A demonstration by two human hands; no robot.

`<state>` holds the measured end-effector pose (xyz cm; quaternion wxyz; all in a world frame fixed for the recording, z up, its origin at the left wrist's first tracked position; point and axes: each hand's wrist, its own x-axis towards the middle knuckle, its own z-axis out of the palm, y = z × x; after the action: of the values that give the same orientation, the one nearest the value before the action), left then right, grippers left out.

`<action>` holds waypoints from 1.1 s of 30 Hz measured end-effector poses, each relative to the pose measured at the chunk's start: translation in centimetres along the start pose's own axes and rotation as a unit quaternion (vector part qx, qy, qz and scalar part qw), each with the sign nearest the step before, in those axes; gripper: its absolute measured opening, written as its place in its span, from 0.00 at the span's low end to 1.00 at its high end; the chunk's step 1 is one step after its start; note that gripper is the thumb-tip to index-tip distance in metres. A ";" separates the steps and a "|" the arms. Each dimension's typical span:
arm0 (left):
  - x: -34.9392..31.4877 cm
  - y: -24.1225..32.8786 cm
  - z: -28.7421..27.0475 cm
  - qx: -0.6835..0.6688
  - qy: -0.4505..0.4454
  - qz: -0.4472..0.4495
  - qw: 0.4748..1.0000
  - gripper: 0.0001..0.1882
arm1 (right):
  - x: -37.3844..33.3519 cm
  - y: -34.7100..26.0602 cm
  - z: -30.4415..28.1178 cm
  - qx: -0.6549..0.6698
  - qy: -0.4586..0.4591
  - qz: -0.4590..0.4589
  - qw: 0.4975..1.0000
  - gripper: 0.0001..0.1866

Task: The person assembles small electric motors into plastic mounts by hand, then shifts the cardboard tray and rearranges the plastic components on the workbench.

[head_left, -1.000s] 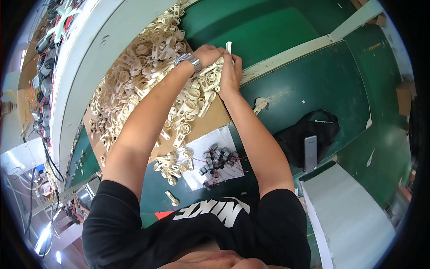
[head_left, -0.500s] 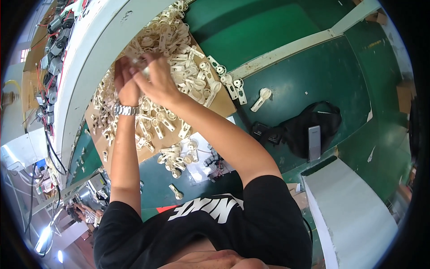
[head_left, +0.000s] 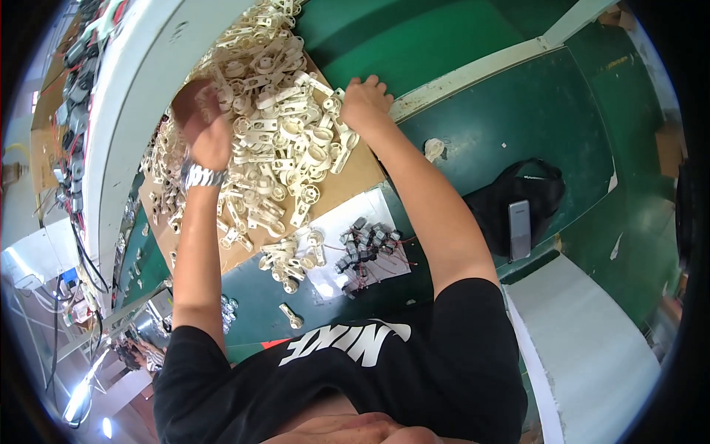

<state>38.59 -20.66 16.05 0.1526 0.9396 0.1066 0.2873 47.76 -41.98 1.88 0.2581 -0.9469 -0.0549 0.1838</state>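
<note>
Parted since the frame half a second earlier, your hands now stand at opposite sides of the heap: your right has crossed to its right-hand edge, while your left remains over its left side. At far left, your left hand is blurred; whether its grip holds a part cannot be told. A hasty sweep there could drive pieces over the near edge of the cardboard sheet. Next, the cream plastic housings lie heaped on that sheet; being loose and overlapping, they may slide or hook together if pushed. Nearer you, a smaller cluster of housings sits partly on the white paper. On the paper, the small grey motors trail red wires toward your right forearm, which might snag them if lowered. Farther up, your right hand rests by the heap's edge, fingers parted; its palm is hidden, so you cannot tell whether the grip is empty. Farthest right, one stray housing lies on the green table beside that forearm, where an outward elbow could knock it away.
</note>
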 end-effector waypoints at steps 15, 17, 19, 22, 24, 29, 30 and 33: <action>18.0 -4.2 21.8 0.113 -0.370 0.093 0.917 0.19 | 0.4 -2.5 -3.1 0.505 -0.143 -0.099 0.845 0.14; 19.3 -6.2 21.9 0.091 -0.415 0.102 0.900 0.21 | 0.7 -5.1 -3.9 0.361 -0.191 -0.190 0.893 0.17; 18.5 -6.9 22.4 0.131 -0.408 0.380 0.820 0.22 | 2.5 -4.5 -2.6 0.255 -0.038 -0.133 0.957 0.22; 15.5 -2.9 22.5 0.203 -0.520 0.299 0.774 0.23 | 6.2 -2.1 1.0 0.081 0.134 0.016 0.987 0.20; 14.6 0.3 21.2 0.270 -0.578 0.192 0.746 0.20 | 6.4 -1.7 1.8 0.026 0.104 -0.006 0.994 0.21; 17.4 -6.6 20.3 0.114 -0.345 0.306 0.880 0.17 | 7.8 -1.9 0.9 0.215 0.094 -0.060 0.970 0.22; 19.0 -7.0 20.5 0.132 -0.304 0.330 0.884 0.16 | 7.3 -2.3 -1.4 0.294 0.069 -0.089 0.949 0.19; 21.7 -4.6 23.8 0.187 -0.195 0.405 0.874 0.17 | 7.4 -5.9 -0.9 0.363 -0.087 -0.228 0.899 0.22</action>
<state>69.33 -15.49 6.66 -0.1382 0.9486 -0.2629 0.1093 54.88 -35.90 3.23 0.6133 -0.7291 -0.2208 0.2086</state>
